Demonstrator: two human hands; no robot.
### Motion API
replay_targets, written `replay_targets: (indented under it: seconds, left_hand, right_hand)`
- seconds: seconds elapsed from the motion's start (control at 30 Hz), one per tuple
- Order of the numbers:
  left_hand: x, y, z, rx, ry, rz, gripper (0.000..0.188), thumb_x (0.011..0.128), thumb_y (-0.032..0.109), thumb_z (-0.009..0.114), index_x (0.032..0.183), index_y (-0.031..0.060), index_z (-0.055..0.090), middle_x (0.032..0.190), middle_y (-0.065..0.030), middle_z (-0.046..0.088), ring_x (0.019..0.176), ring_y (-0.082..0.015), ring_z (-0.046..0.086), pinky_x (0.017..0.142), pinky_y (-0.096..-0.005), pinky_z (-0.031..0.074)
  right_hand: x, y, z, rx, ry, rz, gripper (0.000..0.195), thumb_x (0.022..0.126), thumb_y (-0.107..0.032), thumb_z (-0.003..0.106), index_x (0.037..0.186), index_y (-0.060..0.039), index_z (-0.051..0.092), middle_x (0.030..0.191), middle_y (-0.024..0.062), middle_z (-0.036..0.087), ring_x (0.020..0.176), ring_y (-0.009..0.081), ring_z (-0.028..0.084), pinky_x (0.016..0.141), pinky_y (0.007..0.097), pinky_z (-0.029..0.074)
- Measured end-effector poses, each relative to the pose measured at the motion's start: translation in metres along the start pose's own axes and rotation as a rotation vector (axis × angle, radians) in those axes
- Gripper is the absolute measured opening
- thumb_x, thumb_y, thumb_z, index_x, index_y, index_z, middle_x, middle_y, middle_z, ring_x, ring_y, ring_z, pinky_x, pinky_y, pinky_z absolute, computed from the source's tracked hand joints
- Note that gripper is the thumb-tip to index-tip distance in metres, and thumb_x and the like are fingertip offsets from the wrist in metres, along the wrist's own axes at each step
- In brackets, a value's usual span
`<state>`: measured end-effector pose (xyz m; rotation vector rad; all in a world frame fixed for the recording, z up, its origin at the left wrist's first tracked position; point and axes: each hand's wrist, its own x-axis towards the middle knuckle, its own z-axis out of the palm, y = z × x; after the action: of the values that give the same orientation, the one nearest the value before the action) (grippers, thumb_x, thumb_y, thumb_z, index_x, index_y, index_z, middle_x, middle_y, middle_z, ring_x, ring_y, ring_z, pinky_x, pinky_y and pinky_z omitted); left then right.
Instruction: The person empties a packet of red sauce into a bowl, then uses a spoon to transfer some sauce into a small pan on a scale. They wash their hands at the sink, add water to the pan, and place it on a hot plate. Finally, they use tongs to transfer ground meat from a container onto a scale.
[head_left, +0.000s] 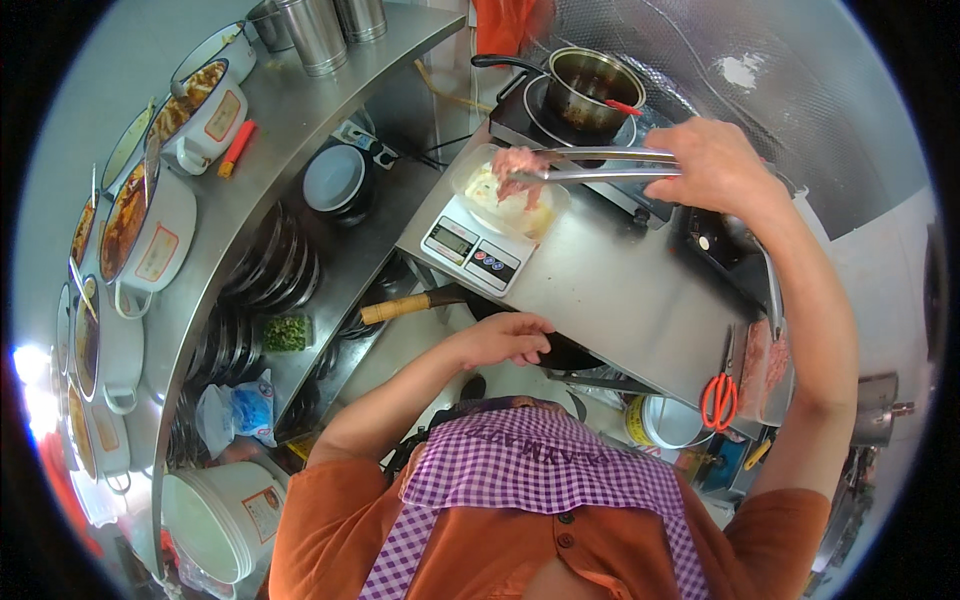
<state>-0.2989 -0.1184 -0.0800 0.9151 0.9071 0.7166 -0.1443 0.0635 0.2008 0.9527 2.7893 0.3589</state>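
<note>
My right hand (709, 165) grips a pair of metal tongs (615, 154). Between the tips of the tongs are strips of raw pinkish meat (517, 163). They hang over a clear plastic container (559, 206) holding something white and yellowish. That container rests on a white digital kitchen scale (491, 261) with a small display, at the left end of a steel worktable (600, 277). By the table's front edge, my left hand (514, 337) hovers with loosely curled fingers and nothing visible in it. Close to it, a wok with a bamboo-wrapped handle (397, 307) sits below the tabletop.
A saucepan (592, 86) stands on an induction cooker (514, 112) at the back. Red-handled scissors (720, 397) and a tub of raw meat (765, 367) lie at the right. Enamel pots (157, 240) line the left steel shelf (247, 180), above stacked dark dishes (277, 262).
</note>
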Motion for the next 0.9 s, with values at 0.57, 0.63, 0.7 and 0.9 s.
replay_targets:
  seconds: [0.57, 0.63, 0.7, 0.9]
  left_hand:
    - [-0.077, 0.017, -0.086, 0.001, 0.376, 0.028, 0.027, 0.097, 0.025, 0.052, 0.094, 0.0015, 0.065, 0.082, -0.0075, 0.068, 0.068, -0.0129, 0.063, 0.064, -0.024, 0.05]
    - [-0.081, 0.02, -0.089, 0.007, 0.391, 0.045, 0.029, 0.097, 0.026, 0.051, 0.091, 0.0015, 0.064, 0.082, -0.0083, 0.068, 0.068, -0.0131, 0.063, 0.064, -0.0241, 0.05]
    - [-0.081, 0.019, -0.095, -0.002, 0.384, 0.05, 0.03, 0.098, 0.026, 0.051, 0.089, 0.0015, 0.064, 0.082, -0.0088, 0.068, 0.068, -0.0133, 0.063, 0.064, -0.0241, 0.05]
    - [-0.083, 0.013, -0.098, -0.019, 0.412, 0.04, 0.029, 0.098, 0.026, 0.05, 0.089, 0.0017, 0.063, 0.081, -0.0085, 0.067, 0.068, -0.0132, 0.063, 0.063, -0.0242, 0.05]
  right_hand:
    - [-0.094, -0.007, 0.102, 0.169, -0.127, 0.275, 0.055, 0.064, -0.04, 0.079, 0.108, -0.0095, 0.065, 0.086, 0.0146, 0.066, 0.086, 0.0336, 0.063, 0.075, 0.0428, 0.049]
    - [-0.086, -0.021, 0.113, 0.257, -0.138, 0.313, 0.053, 0.064, -0.038, 0.08, 0.106, -0.01, 0.066, 0.086, 0.0146, 0.067, 0.085, 0.0332, 0.064, 0.075, 0.043, 0.049]
    - [-0.084, -0.026, 0.119, 0.311, -0.142, 0.34, 0.05, 0.065, -0.038, 0.08, 0.105, -0.0113, 0.067, 0.087, 0.0144, 0.067, 0.085, 0.0326, 0.064, 0.075, 0.0428, 0.05]
    - [-0.099, -0.028, 0.128, 0.215, -0.12, 0.357, 0.044, 0.067, -0.039, 0.079, 0.102, -0.0133, 0.069, 0.083, 0.0125, 0.068, 0.081, 0.0314, 0.066, 0.073, 0.0418, 0.051]
